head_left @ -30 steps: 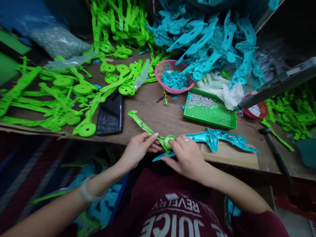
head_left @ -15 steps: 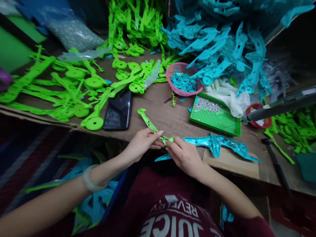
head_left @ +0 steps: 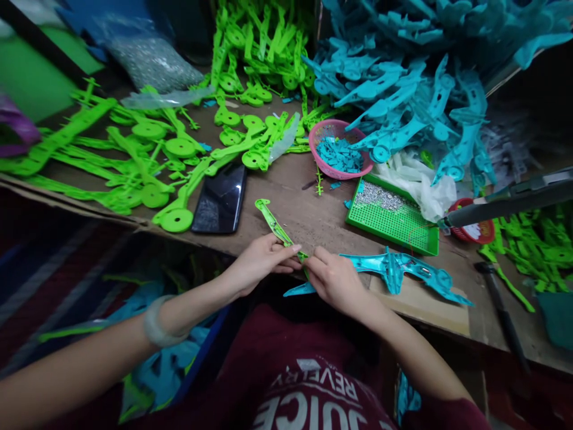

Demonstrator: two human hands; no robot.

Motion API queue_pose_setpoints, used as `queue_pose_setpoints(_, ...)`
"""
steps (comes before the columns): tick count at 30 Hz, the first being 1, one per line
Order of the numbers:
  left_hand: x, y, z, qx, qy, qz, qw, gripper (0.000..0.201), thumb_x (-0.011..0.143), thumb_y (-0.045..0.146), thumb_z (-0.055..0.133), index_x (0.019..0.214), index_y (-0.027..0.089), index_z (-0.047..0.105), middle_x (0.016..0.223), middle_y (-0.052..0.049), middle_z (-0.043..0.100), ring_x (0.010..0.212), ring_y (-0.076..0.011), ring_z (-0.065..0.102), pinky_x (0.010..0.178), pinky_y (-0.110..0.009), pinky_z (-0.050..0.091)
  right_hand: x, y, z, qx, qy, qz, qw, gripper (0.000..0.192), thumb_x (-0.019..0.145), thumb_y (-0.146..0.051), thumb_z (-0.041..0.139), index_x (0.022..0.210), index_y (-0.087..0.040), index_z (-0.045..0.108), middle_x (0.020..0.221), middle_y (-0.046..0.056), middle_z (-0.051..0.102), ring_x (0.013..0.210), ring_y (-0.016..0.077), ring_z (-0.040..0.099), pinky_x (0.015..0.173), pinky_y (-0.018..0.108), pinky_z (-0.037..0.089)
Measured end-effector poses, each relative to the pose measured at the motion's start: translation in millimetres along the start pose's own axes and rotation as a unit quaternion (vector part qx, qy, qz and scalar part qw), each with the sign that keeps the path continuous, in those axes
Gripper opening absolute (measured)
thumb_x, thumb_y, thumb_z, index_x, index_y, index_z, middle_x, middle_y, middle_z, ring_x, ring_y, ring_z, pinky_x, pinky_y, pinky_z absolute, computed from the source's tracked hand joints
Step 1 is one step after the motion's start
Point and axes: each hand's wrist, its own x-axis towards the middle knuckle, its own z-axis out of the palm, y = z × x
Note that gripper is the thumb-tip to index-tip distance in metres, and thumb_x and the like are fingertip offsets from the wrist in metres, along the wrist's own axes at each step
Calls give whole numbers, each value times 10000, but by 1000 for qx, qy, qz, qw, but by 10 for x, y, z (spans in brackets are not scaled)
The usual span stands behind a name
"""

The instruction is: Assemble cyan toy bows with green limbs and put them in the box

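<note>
My left hand (head_left: 259, 261) and my right hand (head_left: 336, 279) meet at the table's near edge, both pinching a long green plastic part (head_left: 274, 224) that slants up and left from my fingers. Its round end is hidden between my hands. A teal plastic part (head_left: 394, 270) lies flat to the right of my right hand, partly on a wooden block (head_left: 425, 310); its near tip pokes out under my right hand.
Heaps of green parts (head_left: 143, 149) fill the left and back, teal parts (head_left: 403, 89) the back right. A black phone (head_left: 221, 200), a pink basket (head_left: 340, 149), a green tray of screws (head_left: 394, 218), a red basket (head_left: 472, 230), a hammer (head_left: 501, 310) and a bag of screws (head_left: 152, 63) lie around.
My hands have closed in over the green part's round end, which showed between them before. The view has shifted so the table contents sit further right.
</note>
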Motion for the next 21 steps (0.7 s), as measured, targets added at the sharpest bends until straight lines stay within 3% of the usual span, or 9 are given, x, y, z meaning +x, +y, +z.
queue_pose_setpoints(3, -15, 16, -5, 5, -22, 0, 1000, 356, 653, 317, 877, 869, 173, 634, 703, -2, 744, 705, -172, 749, 630, -236, 594, 33, 64, -52, 46, -15, 15, 999, 179, 996, -179, 479, 980, -169, 657, 904, 54, 631, 700, 142, 562, 582, 270, 303)
queue_pose_setpoints(7, -18, 21, -8, 16, -32, 1, 999, 355, 662, 314, 856, 910, 180, 640, 729, 12, 750, 711, -155, 743, 619, -212, 575, 28, 188, -26, 115, 23, 35, 993, 147, 980, -156, 494, 949, -177, 636, 863, 38, 613, 788, 151, 587, 648, 248, 350)
queue_pose_setpoints(14, 32, 1, -32, 13, -41, -2, 999, 421, 611, 313, 867, 950, 181, 657, 783, -7, 769, 719, -164, 741, 637, -234, 581, -10, 309, -15, 102, 20, -26, 994, 175, 984, -160, 470, 897, -176, 622, 844, 35, 577, 706, 138, 512, 620, 257, 298)
queue_pose_setpoints(21, 31, -15, 22, 46, -14, 18, 999, 368, 610, 281, 827, 893, 183, 613, 684, 20, 725, 673, -170, 728, 597, -240, 567, 77, 239, -86, 211, 11, 87, 974, 149, 839, -58, 542, 761, -184, 557, 708, -22, 532, 669, 121, 481, 645, 234, 317)
